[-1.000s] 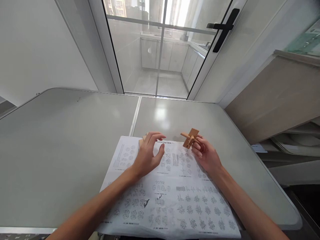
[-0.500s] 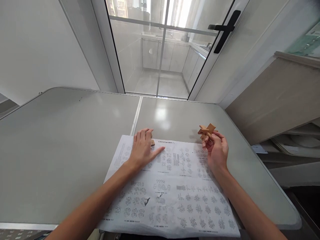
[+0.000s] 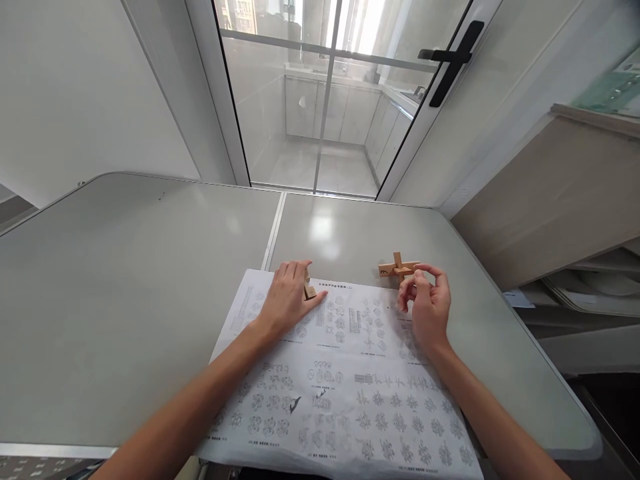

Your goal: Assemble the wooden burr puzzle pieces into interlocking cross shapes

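My left hand (image 3: 284,300) curls palm-down around small wooden puzzle pieces (image 3: 311,293) at the top edge of the printed sheet (image 3: 320,347). Its fingers bend over behind the pieces and the thumb stretches out in front. Most of the pieces are hidden by that hand. On the right, my right hand (image 3: 429,300) has thumb and index finger at the right end of a cross-shaped wooden interlocking puzzle (image 3: 389,269), which bears a dark printed mark. The lower fingers are slightly blurred and cover its near arm. Rows of puzzle diagrams fill the sheet.
The grey table (image 3: 150,300) has a metal seam (image 3: 274,230) across it. Beyond its far edge stands a glass door (image 3: 280,120) with a black handle (image 3: 456,63). A wooden shelf unit (image 3: 560,180) borders the right side.
My right hand has moved slightly left, and the wooden puzzle has shifted left and turned into a flatter cross. The pieces by my left hand have shifted slightly and show a bit more.
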`<state>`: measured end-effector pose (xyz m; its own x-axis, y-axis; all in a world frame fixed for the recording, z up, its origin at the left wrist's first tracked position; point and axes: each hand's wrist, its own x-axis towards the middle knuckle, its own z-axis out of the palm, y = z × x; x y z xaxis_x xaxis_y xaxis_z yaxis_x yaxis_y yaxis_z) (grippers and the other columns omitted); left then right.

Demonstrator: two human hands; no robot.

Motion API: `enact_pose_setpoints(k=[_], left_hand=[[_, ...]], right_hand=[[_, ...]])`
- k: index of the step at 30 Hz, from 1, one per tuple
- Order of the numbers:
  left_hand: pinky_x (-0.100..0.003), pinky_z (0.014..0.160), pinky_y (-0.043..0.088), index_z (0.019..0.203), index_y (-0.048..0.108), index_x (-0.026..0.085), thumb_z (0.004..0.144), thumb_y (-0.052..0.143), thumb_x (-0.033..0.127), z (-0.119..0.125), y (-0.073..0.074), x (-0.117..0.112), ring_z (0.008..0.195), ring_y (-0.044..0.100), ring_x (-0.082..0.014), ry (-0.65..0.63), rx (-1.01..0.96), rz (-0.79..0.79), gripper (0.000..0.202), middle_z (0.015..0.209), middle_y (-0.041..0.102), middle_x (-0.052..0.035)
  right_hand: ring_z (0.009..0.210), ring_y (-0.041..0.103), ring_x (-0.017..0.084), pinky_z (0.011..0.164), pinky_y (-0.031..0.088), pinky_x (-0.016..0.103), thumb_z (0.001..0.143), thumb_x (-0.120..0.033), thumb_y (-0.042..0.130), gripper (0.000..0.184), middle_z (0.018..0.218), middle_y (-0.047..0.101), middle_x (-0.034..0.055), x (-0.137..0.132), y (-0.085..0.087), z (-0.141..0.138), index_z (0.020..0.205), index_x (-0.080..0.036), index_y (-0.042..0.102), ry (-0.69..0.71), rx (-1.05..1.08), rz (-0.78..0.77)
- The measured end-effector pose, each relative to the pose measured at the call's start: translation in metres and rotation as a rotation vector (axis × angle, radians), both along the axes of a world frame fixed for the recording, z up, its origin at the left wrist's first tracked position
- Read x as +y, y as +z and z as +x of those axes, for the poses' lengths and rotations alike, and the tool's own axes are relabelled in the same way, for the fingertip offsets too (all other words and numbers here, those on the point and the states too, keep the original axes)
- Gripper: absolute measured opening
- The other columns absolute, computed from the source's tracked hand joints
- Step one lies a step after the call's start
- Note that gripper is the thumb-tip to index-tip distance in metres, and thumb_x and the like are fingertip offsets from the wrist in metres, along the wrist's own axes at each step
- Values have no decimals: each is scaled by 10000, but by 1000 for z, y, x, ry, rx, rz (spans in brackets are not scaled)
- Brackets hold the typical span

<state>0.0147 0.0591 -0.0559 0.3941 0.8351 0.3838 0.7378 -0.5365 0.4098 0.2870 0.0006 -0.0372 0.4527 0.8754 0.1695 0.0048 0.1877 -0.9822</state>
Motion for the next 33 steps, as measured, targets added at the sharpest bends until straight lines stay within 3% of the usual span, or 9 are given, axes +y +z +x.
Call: enact_pose_setpoints(k=[5,8,12,23,33], left_hand=[[-505,998,474,1373,511,190,922,710,469,0,2,-1,1145,563,-344,29,21,4,567,1208,633,-126],[-514,1001,464,1354,524,169,905,730,504,1,4,-2,1158,554,-359,56,59,14,597,1228,634,-140],[-508,988,465,1315,544,155,880,752,542,1,6,-1,1150,561,-365,82,90,38,618,1206,642,-144],[-468,912,512,1268,567,198,844,788,558,1,8,0,1024,621,-322,-15,90,74,599,1105,676,-102],[-492,967,530,1362,535,232,845,787,572,27,22,-13,1083,647,-321,-340,91,-16,668,1167,687,-103]], right_hand=[[422,452,118,430,375,248,1023,-425,608,170,545,536,-79,-8,-2,-6,956,-272,573,153,-244,-6],[414,432,115,443,361,260,1029,-404,594,230,514,493,-77,-9,-6,-8,856,-253,575,356,-388,-60],[459,474,125,482,380,273,1035,-423,577,284,549,544,-51,-7,-9,-10,822,-237,605,604,-502,-150],[467,476,112,481,372,250,1022,-440,578,300,586,596,-37,11,-11,-10,820,-222,621,635,-493,-165],[478,502,114,491,393,245,988,-441,613,255,597,587,-48,30,-11,-8,868,-218,642,731,-407,-119]])
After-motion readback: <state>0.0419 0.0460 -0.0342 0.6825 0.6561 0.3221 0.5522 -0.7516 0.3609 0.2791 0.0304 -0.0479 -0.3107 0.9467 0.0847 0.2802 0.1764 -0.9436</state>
